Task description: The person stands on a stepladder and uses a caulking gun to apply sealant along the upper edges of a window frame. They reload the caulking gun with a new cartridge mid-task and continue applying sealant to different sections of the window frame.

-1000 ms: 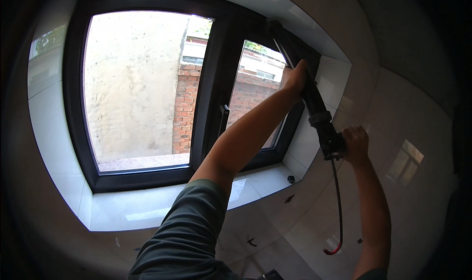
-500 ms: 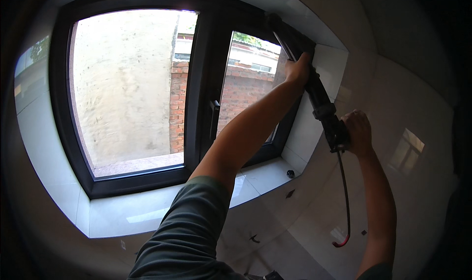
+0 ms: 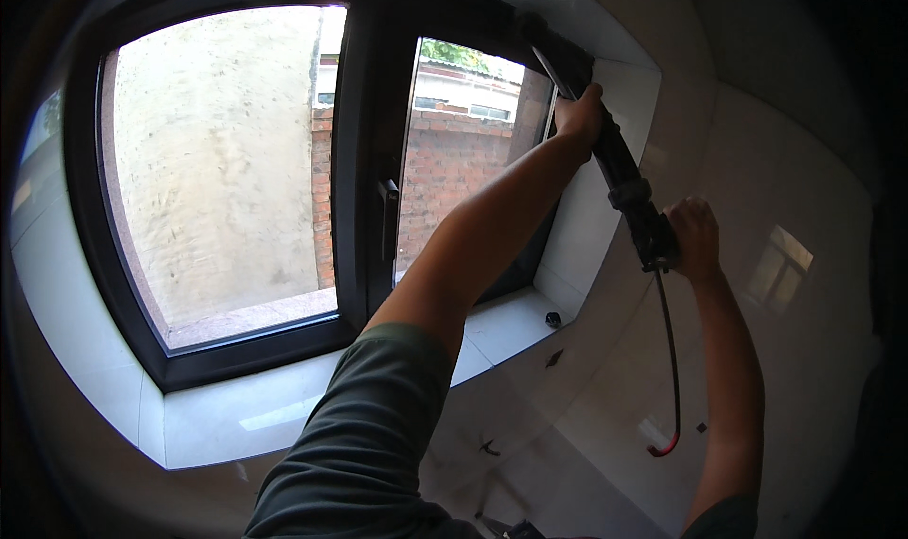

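- At ten o'clock, filling most of the upper left, stands a black-framed, two-pane glass window (image 3: 365,95), a brick wall (image 3: 459,180) and a pale plastered wall (image 3: 213,170) showing through it.
- The glossy white tiled recess (image 3: 241,421) rims it; its sill runs from about eight o'clock round to four.
- A dark green fabric sleeve (image 3: 364,425) covers the left upper arm at seven o'clock.
- The long black tubular caulking gun (image 3: 619,165) slants at two o'clock, front end toward twelve; whether that end touches the frame is too dark to tell. Its thin, red-hooked metal rod (image 3: 669,359) hangs toward five o'clock.
- The right hand (image 3: 695,236), at three o'clock, grasps the gun's rear end, fingers curled.
- The left hand (image 3: 579,118), between one and two o'clock, has its fingers wrapped around the barrel.
- The black lever-shaped window handle (image 3: 389,219) sits at ten o'clock.
- A small black object (image 3: 553,319) lies on the sill at four o'clock.
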Demonstrator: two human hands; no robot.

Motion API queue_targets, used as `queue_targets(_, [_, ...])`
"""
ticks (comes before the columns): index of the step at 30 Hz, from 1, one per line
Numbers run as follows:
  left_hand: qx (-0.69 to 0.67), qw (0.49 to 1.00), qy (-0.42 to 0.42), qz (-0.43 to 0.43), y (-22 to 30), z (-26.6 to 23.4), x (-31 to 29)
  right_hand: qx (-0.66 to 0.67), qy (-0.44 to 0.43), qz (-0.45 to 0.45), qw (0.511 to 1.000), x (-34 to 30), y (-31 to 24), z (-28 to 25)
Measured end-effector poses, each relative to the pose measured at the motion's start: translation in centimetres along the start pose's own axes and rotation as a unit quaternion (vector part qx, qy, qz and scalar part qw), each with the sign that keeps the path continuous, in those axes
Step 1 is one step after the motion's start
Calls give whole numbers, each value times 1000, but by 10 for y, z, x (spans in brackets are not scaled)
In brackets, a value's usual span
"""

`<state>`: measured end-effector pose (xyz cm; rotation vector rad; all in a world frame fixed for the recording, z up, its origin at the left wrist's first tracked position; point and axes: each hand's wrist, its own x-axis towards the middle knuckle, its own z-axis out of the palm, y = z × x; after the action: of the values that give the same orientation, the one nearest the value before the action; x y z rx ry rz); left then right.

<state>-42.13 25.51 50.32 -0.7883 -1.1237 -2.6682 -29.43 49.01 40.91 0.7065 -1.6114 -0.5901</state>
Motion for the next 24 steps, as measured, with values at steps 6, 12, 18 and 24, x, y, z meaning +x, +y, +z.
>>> queue_targets(6, [29, 999, -13, -17, -13, 8, 14, -16, -16, 3, 1000, -14, 14, 9])
queue_targets(12, [-14, 999, -34, -18, -31, 14, 25, -20, -36, 31, 999, -32, 23, 18])
queue_targets(18, [3, 1000, -14, -18, -54, 23, 45, -10, -56, 68, 996, -48, 32, 33])
queue_targets(24, [31, 999, -13, -24, -81, 29, 72, -13, -70, 92, 993, -56, 38, 43])
